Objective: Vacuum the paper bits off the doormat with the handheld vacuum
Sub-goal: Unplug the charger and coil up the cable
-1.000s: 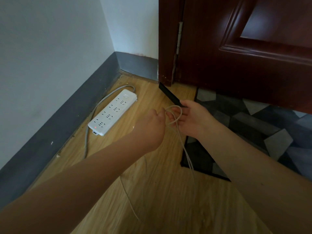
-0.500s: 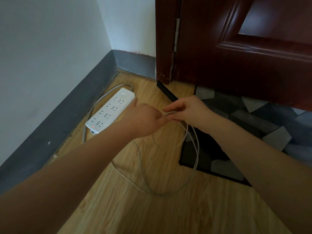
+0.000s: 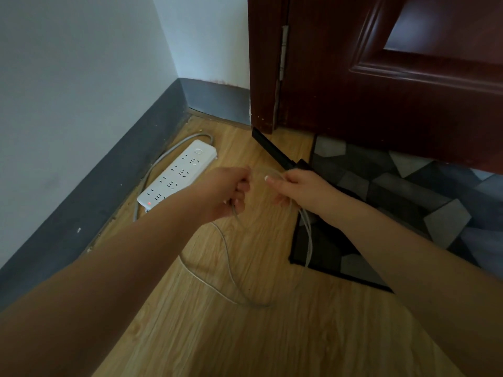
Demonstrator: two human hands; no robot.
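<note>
Far left I see a white wall (image 3: pixel 68 91) with a grey skirting board (image 3: pixel 89 202) along the wooden floor (image 3: pixel 245 336). A white power strip (image 3: pixel 178 175) lies on the floor close to the skirting, a small red light lit at its near end and its grey lead (image 3: pixel 163 156) curving back toward the corner.

My left hand (image 3: pixel 226 194) is curled closed around a thin white cable (image 3: pixel 231 270), which drops from the fist, loops across the floor and climbs back up. My right hand (image 3: pixel 296 189) is closed on the other part of that cable, with strands hanging down from it over the doormat's near corner. The two hands are near each other, with a short stretch of cable between them.

Beyond the right hand, a long black nozzle (image 3: pixel 272 149) sticks out toward the door frame; I take it for the handheld vacuum, though its body is hidden behind the hand. The doormat (image 3: pixel 408 191), grey and black in angular patches, lies on the floor to the right, against a dark red door (image 3: pixel 394 91). I cannot make out paper bits on it.
</note>
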